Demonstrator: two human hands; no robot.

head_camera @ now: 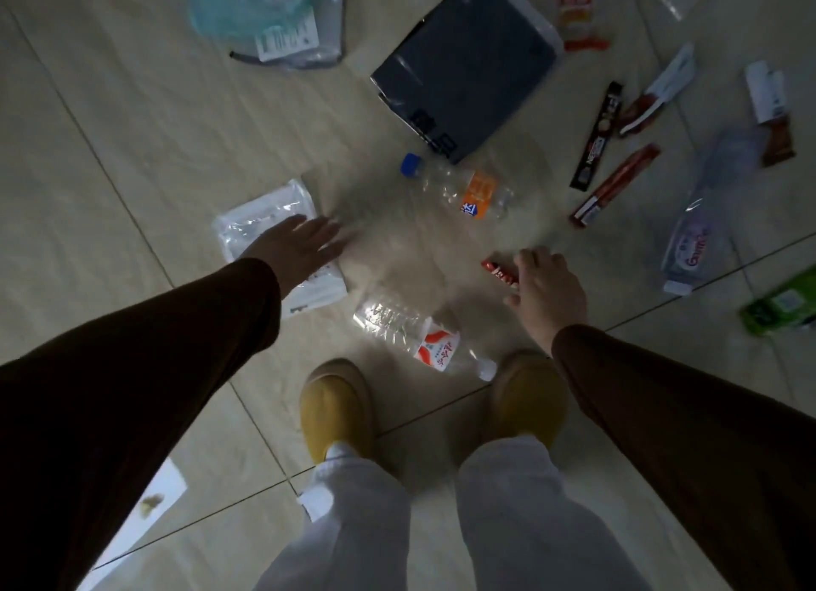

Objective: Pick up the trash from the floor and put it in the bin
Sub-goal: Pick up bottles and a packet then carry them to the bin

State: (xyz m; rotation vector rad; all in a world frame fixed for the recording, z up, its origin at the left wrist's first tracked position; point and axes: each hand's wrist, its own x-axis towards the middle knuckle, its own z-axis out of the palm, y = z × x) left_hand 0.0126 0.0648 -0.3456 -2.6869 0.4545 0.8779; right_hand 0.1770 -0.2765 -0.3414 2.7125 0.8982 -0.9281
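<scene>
The task looks to be at its start, because much trash lies on the tiled floor (132, 157) and no bin is in view.

At the left, the left hand (295, 247) hangs over a white plastic packet (265, 226) with the fingers spread wide and holding nothing. Whether it touches the packet I cannot tell. Between the two hands lies a crushed clear bottle with a red and white label (426, 341), just in front of the yellow shoes (336, 407). Farther up is a bottle with a blue cap and orange label (463, 190), and behind it a dark flat bag (463, 64).

The right hand (547, 294) is open with loosely bent fingers, just beside a small red wrapper (499, 271); it does not grip it yet. To the right lie long snack wrappers (613, 184), another clear bottle (695, 232) and a green packet (781, 303).

All three bottles seem empty.
</scene>
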